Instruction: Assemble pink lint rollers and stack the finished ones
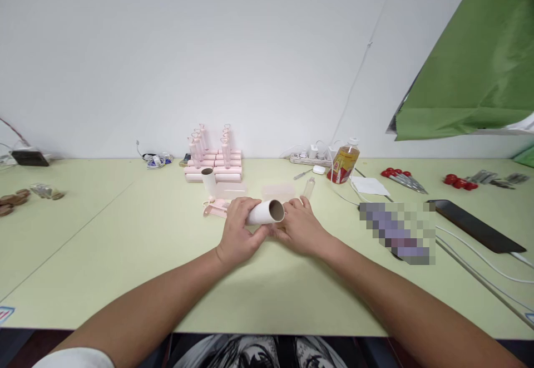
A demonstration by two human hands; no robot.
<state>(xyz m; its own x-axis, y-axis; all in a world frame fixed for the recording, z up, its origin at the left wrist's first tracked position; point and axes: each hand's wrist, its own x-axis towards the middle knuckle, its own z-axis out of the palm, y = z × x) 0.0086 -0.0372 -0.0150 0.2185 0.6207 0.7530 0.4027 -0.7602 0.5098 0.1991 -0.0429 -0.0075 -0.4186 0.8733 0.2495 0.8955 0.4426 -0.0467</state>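
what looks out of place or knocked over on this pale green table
Nothing looks spilled or broken. The left hand and right hand hold a white paper roll with a cardboard core lying sideways. One white roll stands apart from the neat stack of pink rollers, and a pink handle lies loose beside it.

The scene is lit brightly and evenly from above, with no single source in view. Only faint, soft shadows are cast on the pale green table [125, 245] beneath the hands. No glare is seen. Straight lines are bent outward near the edges by a wide lens. A patch at the right is pixelated. Distant small items are rendered softly.
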